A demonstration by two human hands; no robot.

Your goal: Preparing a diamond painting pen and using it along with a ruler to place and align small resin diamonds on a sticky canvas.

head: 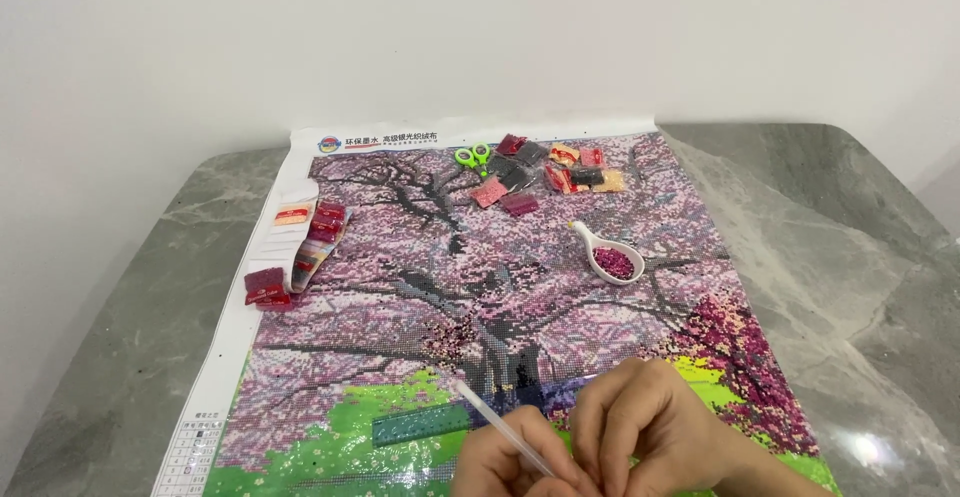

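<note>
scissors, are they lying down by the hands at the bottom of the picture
No, the green scissors lie at the canvas's top edge, far from both hands.

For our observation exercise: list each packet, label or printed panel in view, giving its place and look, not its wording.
Small bead packets: top of canvas, square, red, dark and orange.
Red packets: left edge of canvas, beside peeled backing.
Header strip: top margin, white, with a round logo.
Colour chart: lower-left margin, white grid.

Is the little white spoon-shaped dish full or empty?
Partly filled. The white dish lies on the canvas with a small heap of dark pink beads inside.
</note>
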